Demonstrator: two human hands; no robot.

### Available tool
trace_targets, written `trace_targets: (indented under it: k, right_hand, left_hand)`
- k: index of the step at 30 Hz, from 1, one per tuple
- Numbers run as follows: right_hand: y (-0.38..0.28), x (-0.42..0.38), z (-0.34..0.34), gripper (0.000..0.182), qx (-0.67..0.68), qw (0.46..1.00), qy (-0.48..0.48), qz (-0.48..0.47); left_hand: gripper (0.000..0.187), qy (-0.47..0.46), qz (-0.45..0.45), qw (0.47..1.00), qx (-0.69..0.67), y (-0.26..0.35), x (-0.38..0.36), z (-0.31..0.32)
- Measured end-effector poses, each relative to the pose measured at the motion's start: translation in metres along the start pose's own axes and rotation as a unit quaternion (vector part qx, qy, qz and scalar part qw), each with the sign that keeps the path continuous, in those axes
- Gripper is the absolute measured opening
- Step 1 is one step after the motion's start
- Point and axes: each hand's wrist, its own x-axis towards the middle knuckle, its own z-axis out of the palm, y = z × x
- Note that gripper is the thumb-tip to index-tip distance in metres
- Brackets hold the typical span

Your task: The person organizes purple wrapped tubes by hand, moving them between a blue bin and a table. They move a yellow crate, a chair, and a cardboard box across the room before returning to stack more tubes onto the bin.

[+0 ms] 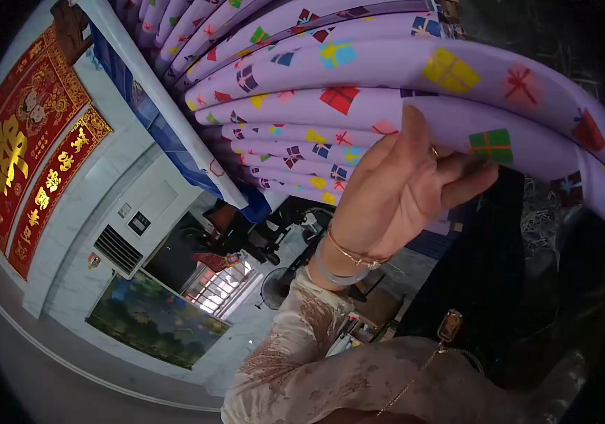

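Note:
My left hand [415, 184], with a ring, a thin bracelet and a bangle, reaches up against a thick bundle of purple printed fabric [415, 60]. Coloured gift boxes and bows make up its print. The fabric lies in many rounded layers, and one broad fold [528, 134] sweeps out to the right past the fingers. My thumb is stretched along the fold edges. The other fingers are loosely bent near a green gift print, apart from the thumb, with nothing visibly pinched between them. My right hand is out of view.
The view is strongly tilted. A long pale bar or table edge [175, 116] with blue material runs beside the fabric. Farther off are red posters [30, 134], a landscape picture [154, 321], a barred window [221, 288] and a fan [274, 290]. A pendant [450, 326] hangs near my chest.

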Motion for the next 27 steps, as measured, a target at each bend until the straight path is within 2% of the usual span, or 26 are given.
trace_targets:
  k: [2, 3, 5, 6, 8, 9, 10, 11, 12, 13, 14, 15, 16, 17, 19, 20, 22, 23, 24, 26, 27]
  right_hand:
    - [0.005, 0.003, 0.006, 0.070, 0.012, 1.000, 0.005, -0.002]
    - [0.008, 0.006, 0.007, 0.069, 0.012, 1.000, 0.012, -0.007]
    - [0.009, 0.008, 0.010, 0.068, 0.018, 1.000, 0.016, -0.008]
    - [0.011, 0.008, 0.011, 0.067, 0.020, 1.000, 0.019, -0.007]
    - [0.013, 0.010, 0.012, 0.066, 0.024, 0.999, 0.024, -0.010]
    - [0.015, 0.012, 0.012, 0.065, 0.026, 0.999, 0.027, -0.013]
    - [0.015, 0.012, 0.012, 0.065, 0.028, 0.999, 0.028, -0.013]
    - [0.016, 0.014, 0.011, 0.064, 0.028, 0.999, 0.031, -0.017]
    - [0.016, 0.013, 0.010, 0.063, 0.030, 0.999, 0.033, -0.018]
    - [0.016, 0.012, 0.008, 0.063, 0.028, 0.999, 0.037, -0.021]
    - [0.016, 0.012, 0.008, 0.062, 0.027, 0.999, 0.040, -0.023]
    - [0.016, 0.012, 0.008, 0.061, 0.026, 0.998, 0.043, -0.025]
    - [0.014, 0.013, 0.007, 0.061, 0.026, 0.998, 0.046, -0.026]
    - [0.011, 0.015, 0.005, 0.060, 0.028, 0.998, 0.046, -0.027]
    - [0.008, 0.020, 0.006, 0.059, 0.031, 0.998, 0.053, -0.032]
    - [0.001, 0.024, 0.007, 0.058, 0.030, 0.997, 0.055, -0.036]
    - [-0.013, 0.030, 0.008, 0.057, 0.035, 0.997, 0.061, -0.042]
    - [-0.018, 0.035, 0.009, 0.059, 0.032, 0.997, 0.051, -0.051]
    - [-0.026, 0.041, 0.011, 0.060, 0.029, 0.997, 0.047, -0.056]
    - [-0.045, 0.053, 0.020, 0.063, 0.008, 0.999, 0.023, -0.038]
    - [-0.051, 0.054, 0.019, 0.064, 0.002, 1.000, 0.014, -0.024]
  left_hand:
    - [0.045, 0.003, -0.001, 1.000, 0.026, 0.005, 0.007, 0.007]
    - [0.053, -0.042, 0.009, 0.999, 0.006, 0.009, 0.011, 0.004]
    - [0.064, -0.099, -0.034, 0.994, 0.030, 0.025, 0.011, -0.002]
    - [0.072, -0.089, -0.037, 0.995, 0.009, 0.030, 0.008, -0.004]
    - [0.075, -0.087, -0.113, 0.990, 0.008, 0.047, 0.001, -0.009]
    - [0.073, -0.037, -0.149, 0.988, 0.015, 0.052, -0.005, -0.004]
    - [0.067, -0.099, -0.066, 0.987, 0.111, 0.055, -0.009, -0.021]
    - [0.060, -0.081, 0.056, 0.977, 0.191, 0.055, -0.016, -0.030]
    - [0.056, -0.040, 0.172, 0.945, 0.275, 0.054, -0.021, -0.036]
    - [0.053, 0.080, 0.318, 0.883, 0.335, 0.052, -0.025, -0.027]
    - [0.042, 0.038, 0.443, 0.788, 0.427, 0.065, -0.027, -0.047]
    - [0.037, 0.153, 0.524, 0.649, 0.530, 0.073, -0.020, -0.051]
    - [0.034, 0.262, 0.578, 0.480, 0.606, 0.081, -0.014, -0.053]
    - [0.035, 0.270, 0.555, 0.474, 0.628, 0.088, -0.008, -0.045]
    - [0.041, 0.216, 0.527, 0.401, 0.718, 0.115, -0.001, -0.066]
    - [0.047, 0.199, 0.505, 0.402, 0.737, 0.119, 0.001, -0.073]
    - [0.051, 0.167, 0.468, 0.324, 0.805, 0.128, 0.002, -0.081]
    - [0.053, 0.160, 0.473, 0.347, 0.794, 0.126, 0.006, -0.085]
    - [0.053, 0.159, 0.477, 0.346, 0.792, 0.127, 0.007, -0.084]
    - [0.058, 0.181, 0.483, 0.306, 0.800, 0.129, 0.008, -0.083]
    - [0.050, 0.183, 0.516, 0.284, 0.787, 0.131, 0.011, -0.085]
